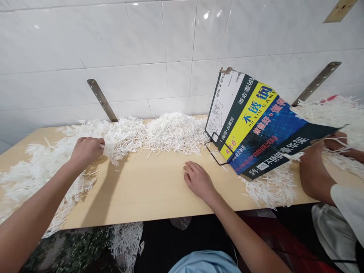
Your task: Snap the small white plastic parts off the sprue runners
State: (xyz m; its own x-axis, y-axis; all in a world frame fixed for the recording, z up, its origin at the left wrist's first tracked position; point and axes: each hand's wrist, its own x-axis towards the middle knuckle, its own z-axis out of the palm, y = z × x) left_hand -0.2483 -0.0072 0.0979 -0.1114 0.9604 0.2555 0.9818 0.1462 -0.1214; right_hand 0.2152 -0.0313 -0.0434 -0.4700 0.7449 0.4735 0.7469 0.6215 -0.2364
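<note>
Seen low on the tabletop [148, 197], the right hand [199, 180] is set well apart from the pale clump [109, 149], which is placed off to its left and slightly farther out. By the left hand [87, 151] the clump is all but met: it is found at the right side of those fingertips. No long axis can be read; its outline is blurred.

Right hand: back turned up, fingers loosely bent and pressed together, thumb tucked beside them; nothing held is seen, though the palm is hidden. Left hand: forearm angled in from the lower left, back turned up, fingers curled, the clump apparently pinched between thumb and fingers.

Farther out, white strips [176, 131] are heaped along the wall side. At right, a printed cardboard box [256, 125] is tilted, its lower left corner crossed by a black wire loop [210, 151]. Beyond, two metal brackets [102, 99] are fixed against the tiled wall [136, 41].
</note>
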